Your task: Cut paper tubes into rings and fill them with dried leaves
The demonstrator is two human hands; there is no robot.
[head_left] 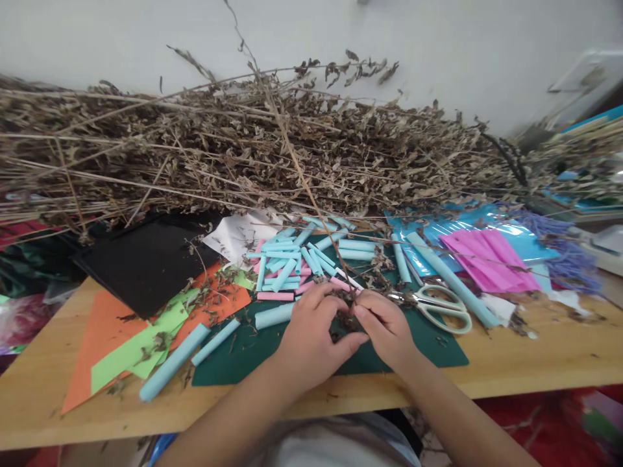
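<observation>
Over the dark green cutting mat (233, 360), my left hand (316, 344) curls its fingers and thumb around a clump of dried leaves (344, 323). Close beside it, my right hand (389, 327) pinches the lower end of a long dried plant stem (302, 175), which slants up and away to the left. Part of what lies between the fingers is hidden. Just beyond the hands is a heap of light blue paper rolls (282, 259), with some pink paper rolls (276, 296) among them. Scissors (440, 306) with pale handles lie right of my right hand.
A big pile of dried plants (292, 143) fills the back along the wall. Black sheets (150, 259), orange paper (92, 350) and green strips (131, 357) lie left. Folded pink paper (487, 259), blue wrap (467, 224) and a long blue roll (452, 279) lie right.
</observation>
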